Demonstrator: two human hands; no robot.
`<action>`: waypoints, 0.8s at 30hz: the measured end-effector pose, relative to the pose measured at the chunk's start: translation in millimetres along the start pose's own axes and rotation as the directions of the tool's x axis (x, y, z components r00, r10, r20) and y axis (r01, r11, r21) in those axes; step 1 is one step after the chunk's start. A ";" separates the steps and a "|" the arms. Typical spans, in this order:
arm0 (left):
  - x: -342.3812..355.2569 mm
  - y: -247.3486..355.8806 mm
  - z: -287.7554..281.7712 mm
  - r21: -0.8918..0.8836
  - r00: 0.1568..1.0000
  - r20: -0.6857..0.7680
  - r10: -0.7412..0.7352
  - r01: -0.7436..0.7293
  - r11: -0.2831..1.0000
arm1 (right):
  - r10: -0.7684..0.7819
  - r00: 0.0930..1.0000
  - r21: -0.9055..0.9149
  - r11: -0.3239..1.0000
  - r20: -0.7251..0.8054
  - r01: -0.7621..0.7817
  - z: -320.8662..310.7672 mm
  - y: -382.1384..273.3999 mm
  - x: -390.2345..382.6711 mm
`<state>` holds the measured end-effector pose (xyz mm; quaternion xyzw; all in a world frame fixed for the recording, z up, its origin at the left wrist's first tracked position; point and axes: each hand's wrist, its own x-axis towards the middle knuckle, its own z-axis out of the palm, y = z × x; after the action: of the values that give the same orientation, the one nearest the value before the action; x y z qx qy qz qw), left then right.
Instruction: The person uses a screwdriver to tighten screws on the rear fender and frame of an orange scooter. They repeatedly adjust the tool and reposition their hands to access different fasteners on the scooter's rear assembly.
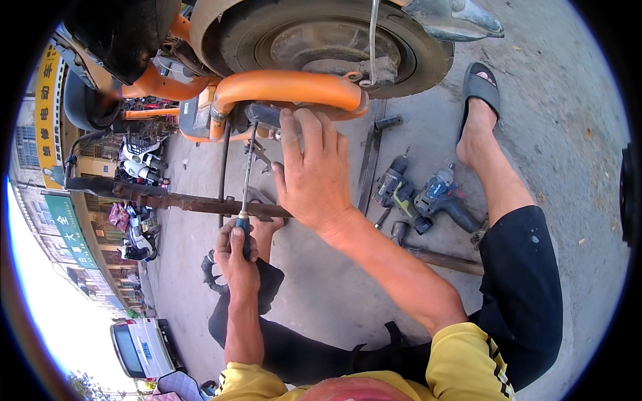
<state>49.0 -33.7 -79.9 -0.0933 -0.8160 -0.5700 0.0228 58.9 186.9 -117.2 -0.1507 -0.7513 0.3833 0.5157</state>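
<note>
A screwdriver (243,235) with a dark blue handle is gripped in my left hand (237,257). Its long thin shaft points up to a dark grey, block-like part (263,115) below a thick orange tube (287,88) of an electric bike's frame. My right hand (314,170) has its fingers closed over the right end of that grey part, hiding that end. Whether the screwdriver's tip enters the part or only touches it, I cannot tell. Just above the orange tube is the bike's wheel (314,43).
Two cordless power tools, a green-black one (401,194) and a blue one (445,200), lie on the concrete right of my right forearm. A rusty metal bar (194,202) crosses behind the screwdriver. Parked scooters (140,164) and a white van (144,347) stand at the left.
</note>
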 end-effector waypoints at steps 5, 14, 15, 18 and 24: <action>8.6 -24.3 -6.4 0.559 0.818 0.110 0.564 -0.520 0.645 | 0.014 1.000 0.127 0.992 0.008 -0.015 -4.0 5.9 -4.4; -1.6 -2.5 8.1 0.282 0.961 0.016 0.276 -0.270 0.921 | 0.022 1.000 0.187 0.982 -0.018 -0.018 -0.4 16.1 -14.3; -0.2 0.9 6.5 0.151 0.986 0.032 0.162 -0.165 0.975 | 0.025 1.000 0.200 0.980 -0.009 -0.022 -2.3 16.7 -14.1; 0.2 13.1 4.9 -0.072 0.995 0.091 -0.042 0.048 0.996 | 0.011 1.000 0.199 0.980 0.007 -0.012 -6.2 17.4 -13.2; 4.6 36.7 -3.0 -0.001 0.966 0.218 -0.136 0.139 0.990 | -0.034 0.998 0.171 0.984 -0.052 0.042 -8.3 9.5 -20.7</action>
<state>50.8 -23.7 -44.3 -0.0986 -0.8135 -0.5631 -0.1068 73.4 183.8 -136.4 -0.1006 -0.7053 0.4330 0.5523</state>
